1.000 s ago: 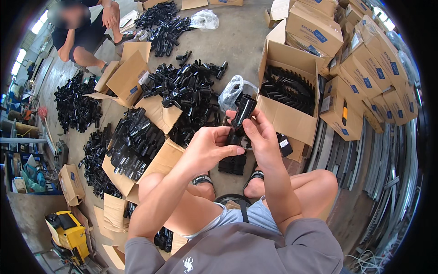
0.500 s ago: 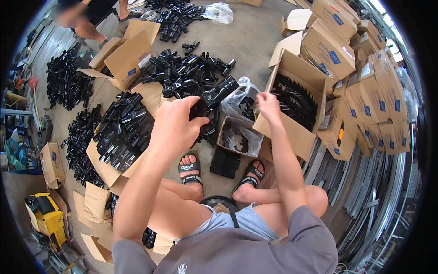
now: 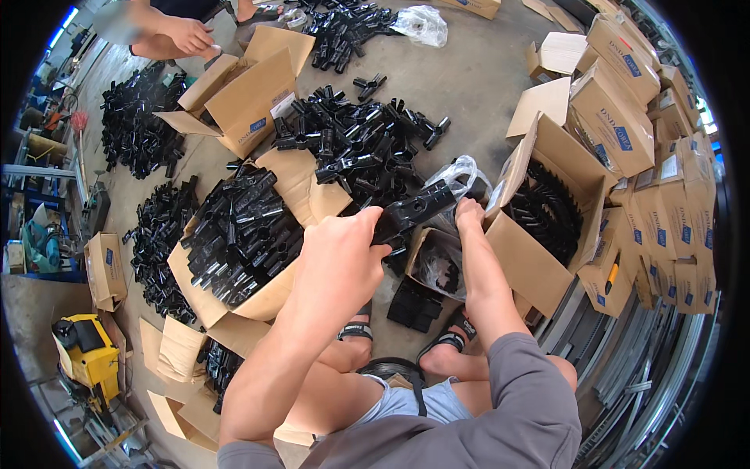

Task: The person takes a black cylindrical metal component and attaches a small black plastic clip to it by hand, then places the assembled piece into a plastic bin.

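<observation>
My left hand (image 3: 340,254) is closed around one end of a black tubular fitting (image 3: 420,206) with a round hole in its side. The fitting tilts up toward the right. Its free end reaches close to my right hand (image 3: 470,213), whose fingers are bent together beside a clear plastic bag (image 3: 467,168); whatever they hold is hidden. Below them a small carton (image 3: 436,290) lined with plastic contains small black pieces. Right of that hand stands a large open carton (image 3: 525,262) with rows of black toothed parts (image 3: 547,209).
Piles of black fittings (image 3: 355,137) cover the floor ahead and left. An open carton (image 3: 250,98) stands beyond, near another person's hand (image 3: 192,36). A fitting-filled carton (image 3: 181,273) is at my left. Stacked cartons (image 3: 664,215) and metal profiles (image 3: 605,375) line the right.
The view has shifted, so the scene sits lower and further right. My left hand has brought the fitting toward my right hand, which has moved from the large carton's edge to the plastic bag.
</observation>
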`<state>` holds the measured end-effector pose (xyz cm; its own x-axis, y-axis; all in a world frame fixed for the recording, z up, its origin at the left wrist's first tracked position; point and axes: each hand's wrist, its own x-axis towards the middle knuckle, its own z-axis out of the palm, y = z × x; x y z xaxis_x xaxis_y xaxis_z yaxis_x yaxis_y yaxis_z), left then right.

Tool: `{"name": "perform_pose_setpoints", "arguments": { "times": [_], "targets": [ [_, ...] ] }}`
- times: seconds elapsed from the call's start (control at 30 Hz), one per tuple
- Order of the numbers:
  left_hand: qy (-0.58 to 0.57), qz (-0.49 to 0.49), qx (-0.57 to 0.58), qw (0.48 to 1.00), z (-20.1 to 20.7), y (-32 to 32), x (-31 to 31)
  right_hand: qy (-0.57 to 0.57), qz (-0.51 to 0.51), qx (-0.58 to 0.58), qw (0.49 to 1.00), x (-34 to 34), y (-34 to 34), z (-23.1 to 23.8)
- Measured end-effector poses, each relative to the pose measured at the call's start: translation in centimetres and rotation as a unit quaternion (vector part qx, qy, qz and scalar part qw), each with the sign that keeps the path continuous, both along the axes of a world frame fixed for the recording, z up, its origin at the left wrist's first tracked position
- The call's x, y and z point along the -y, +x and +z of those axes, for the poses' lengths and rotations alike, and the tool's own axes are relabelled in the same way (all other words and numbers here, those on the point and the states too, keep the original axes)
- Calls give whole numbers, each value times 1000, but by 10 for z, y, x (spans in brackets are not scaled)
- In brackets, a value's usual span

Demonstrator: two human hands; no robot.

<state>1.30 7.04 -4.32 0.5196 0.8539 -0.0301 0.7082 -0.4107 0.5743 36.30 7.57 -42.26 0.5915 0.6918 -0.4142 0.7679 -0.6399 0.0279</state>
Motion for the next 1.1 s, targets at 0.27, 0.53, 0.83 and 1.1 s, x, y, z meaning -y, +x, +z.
{"name": "perform_pose_setpoints", "arguments": {
  "times": [0.27,0.53,0.83,1.1],
  "targets": [
    [-1,-8,-6,1000,0,8,0,65,-21,-29,997,3,-2,0],
    [48,-14,-16,999,-16,5,1,375,31,-52,925,42,-47,159],
    [70,-53,-38,995,-23,12,19,527,189,-257,787,98,-127,386],
    [143,-78,31,986,-20,22,35,503,432,-77,745,96,-127,383]
  ]
}}
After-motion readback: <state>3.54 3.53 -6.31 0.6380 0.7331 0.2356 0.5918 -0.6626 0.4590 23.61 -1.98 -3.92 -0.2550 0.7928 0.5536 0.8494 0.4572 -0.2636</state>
